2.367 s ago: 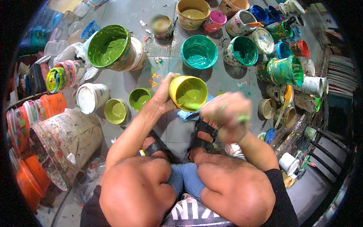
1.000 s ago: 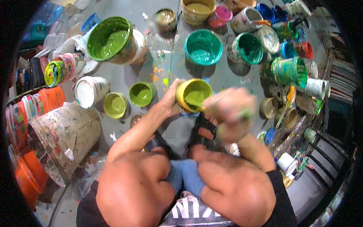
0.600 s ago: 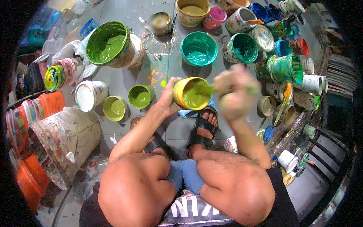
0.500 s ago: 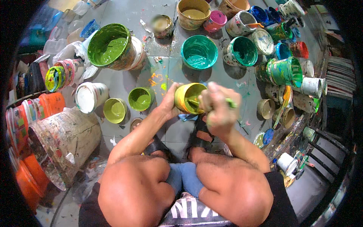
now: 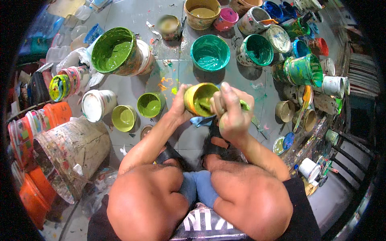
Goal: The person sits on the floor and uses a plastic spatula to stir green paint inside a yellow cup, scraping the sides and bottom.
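A yellow paint tub [image 5: 190,99], smeared with orange, is tilted above the floor between my knees, with olive-green paint inside. My left hand [image 5: 179,107] wraps its left side. Closed in a fist at the tub's right rim, my right hand [image 5: 233,111] grips a green stirring tool [image 5: 245,105]. The tool's handle end sticks out past the fist, and its paint-coated lower end is down in the tub. Two smaller tubs of similar green paint, one darker [image 5: 149,105] and one lighter [image 5: 124,118], stand to the left of my left hand. A blue cloth [image 5: 201,121] lies below the held tub.
Beyond my hands stand a teal paint bucket [image 5: 210,53], a darker teal-green one [image 5: 255,50] and a large green one [image 5: 113,50]. A white lidded tub [image 5: 93,106] and a big paint-crusted bucket [image 5: 76,150] are on the left. Several paint containers crowd the right, near an orange spatula [image 5: 304,103].
My right fist has shifted slightly at the rim, with the stirring tool moving in the paint. The held tub is a little higher in view, and the whole view has shifted slightly.
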### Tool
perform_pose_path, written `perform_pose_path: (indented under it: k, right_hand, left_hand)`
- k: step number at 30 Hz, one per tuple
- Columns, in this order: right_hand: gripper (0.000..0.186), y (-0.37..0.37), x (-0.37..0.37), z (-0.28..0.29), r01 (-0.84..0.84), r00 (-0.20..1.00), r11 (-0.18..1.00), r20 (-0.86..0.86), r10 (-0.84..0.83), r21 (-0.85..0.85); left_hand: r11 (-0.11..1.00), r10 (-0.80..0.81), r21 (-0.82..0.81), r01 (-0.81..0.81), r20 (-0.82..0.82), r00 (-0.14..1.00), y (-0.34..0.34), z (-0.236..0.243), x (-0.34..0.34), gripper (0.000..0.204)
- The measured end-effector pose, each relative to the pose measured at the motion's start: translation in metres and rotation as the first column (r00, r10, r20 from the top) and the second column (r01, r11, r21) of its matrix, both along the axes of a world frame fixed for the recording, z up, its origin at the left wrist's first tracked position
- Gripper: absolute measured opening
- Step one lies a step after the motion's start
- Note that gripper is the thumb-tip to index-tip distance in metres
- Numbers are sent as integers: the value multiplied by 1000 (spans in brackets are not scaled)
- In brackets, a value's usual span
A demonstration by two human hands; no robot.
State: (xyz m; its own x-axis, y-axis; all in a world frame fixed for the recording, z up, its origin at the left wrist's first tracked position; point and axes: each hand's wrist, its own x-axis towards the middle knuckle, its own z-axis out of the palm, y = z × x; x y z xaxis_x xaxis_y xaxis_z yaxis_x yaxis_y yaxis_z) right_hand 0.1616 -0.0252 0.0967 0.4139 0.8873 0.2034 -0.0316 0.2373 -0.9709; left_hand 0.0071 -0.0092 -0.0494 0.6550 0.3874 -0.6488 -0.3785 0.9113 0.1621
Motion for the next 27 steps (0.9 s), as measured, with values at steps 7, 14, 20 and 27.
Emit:
perform_pose_path:
  k: [7,14,20,27]
  right_hand:
    - [37,-3,-13,5,36,981,997,194,-23,-62]
    - [41,-7,-17,8,10,996,995,91,-1,-102]
    - [42,8,-2,19,4,924,996,-382,32,92]
    - [40,-31,-30,-33,-7,999,953,47,22,-303]
  left_hand:
    - [997,-14,74,7,101,995,-2,7,-1,53]
    - [998,-13,62,2,179,984,-2,6,5,62]
    - [997,8,80,-17,116,993,-2,7,-5,57]
    - [997,-5,71,0,59,998,-3,-15,-1,70]
